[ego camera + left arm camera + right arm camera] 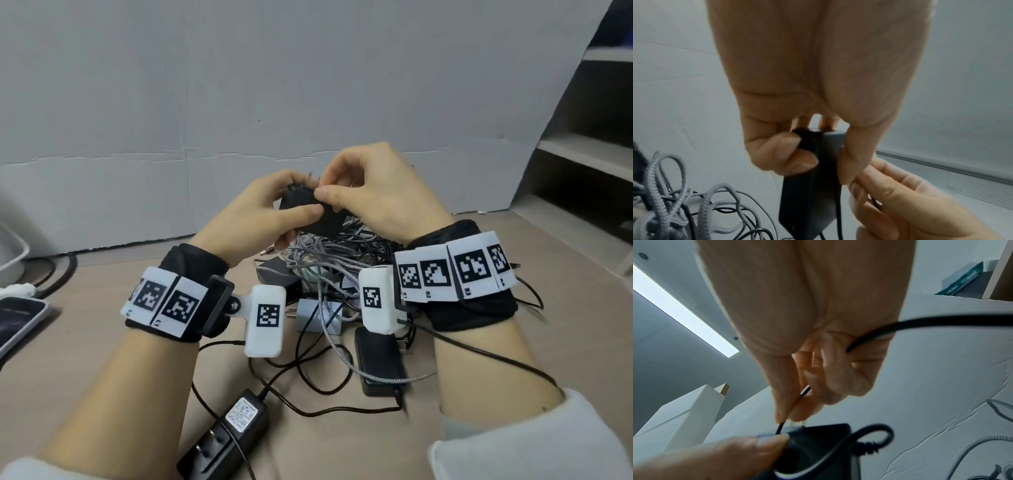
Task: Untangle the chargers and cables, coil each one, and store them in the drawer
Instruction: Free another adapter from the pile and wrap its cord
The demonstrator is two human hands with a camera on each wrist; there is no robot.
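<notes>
Both hands are raised above the cable tangle (325, 270). The left hand (253, 219) grips the black charger (308, 212), prongs pointing up and away, long axis slanted downward. The right hand (373, 192) pinches its thin black cable (781, 426) beside the prongs.

Matte black rectangular plastic charger brick (310, 210), lifted clear of the desk, pinched across its narrow sides, metal prongs at the far end just beyond the grip. Thin black round cable (839, 211) running along the brick's right edge, pinched just right of the grip, trailing below. Beneath the grip, a tangled heap of grey braided fabric cables (320, 260) and thin black wires; nearer than the grip, a grey square plug adapter (310, 313) and two more black power bricks (378, 359) (236, 425) lying flat.
</notes>
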